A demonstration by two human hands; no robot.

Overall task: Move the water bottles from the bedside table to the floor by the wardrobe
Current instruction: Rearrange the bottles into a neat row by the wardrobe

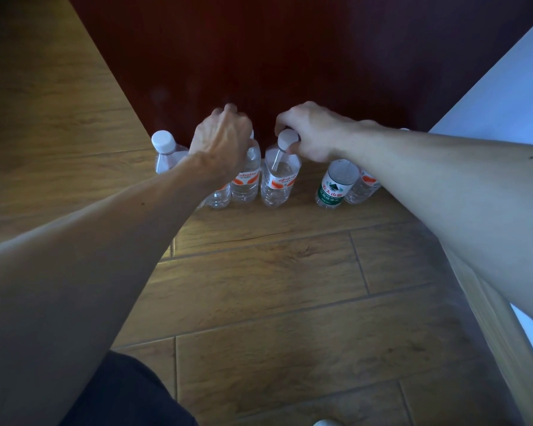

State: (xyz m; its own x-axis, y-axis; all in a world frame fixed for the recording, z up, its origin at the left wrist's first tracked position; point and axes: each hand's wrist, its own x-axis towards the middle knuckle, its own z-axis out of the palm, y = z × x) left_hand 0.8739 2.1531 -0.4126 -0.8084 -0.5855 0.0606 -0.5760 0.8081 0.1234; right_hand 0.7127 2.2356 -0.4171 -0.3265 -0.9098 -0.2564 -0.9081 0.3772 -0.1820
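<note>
Presently | row of water bottles [166,156] upright on floor [259,272] against wardrobe [289,56] | left hand [222,139] curled round orange-label bottle [245,181] top | right hand [311,133] pinching middle bottle [279,181] cap | judged late-stage: these two apparently being set down, release still to do; bedside remainder unseen.

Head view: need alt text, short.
Two bare hands reach down to a row of water bottles standing on a wood floor against a dark red wardrobe. The right hand pinches the white cap of a middle bottle; the left hand covers the tops of two bottles beside it, grip hidden. A green-label bottle stands further right.
</note>
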